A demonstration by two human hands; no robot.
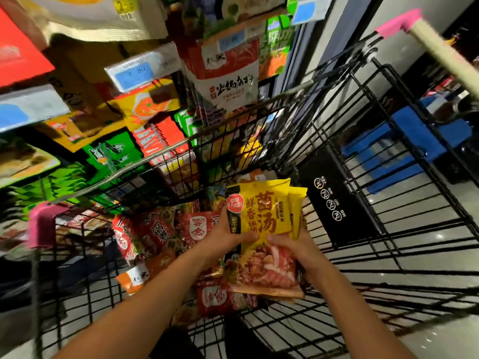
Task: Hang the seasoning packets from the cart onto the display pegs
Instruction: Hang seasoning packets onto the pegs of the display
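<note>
Both hands hold a small stack of yellow seasoning packets point(264, 216) upright above the black wire cart point(363, 156). My left hand point(225, 237) grips the stack's left edge, thumb on the front. My right hand point(298, 250) grips the right edge low down, thumb across the picture of meat. More red and orange packets point(160, 234) lie heaped in the cart's basket to the left. Display pegs point(153, 130) with hanging packets fill the upper left.
A red-and-white packet point(225, 76) hangs at top centre behind the cart's far rim. Blue price tags point(134, 72) stick out over the peg rows. The cart handle has pink end caps point(44, 224). A blue object point(414, 141) stands on the floor beyond the cart's right side.
</note>
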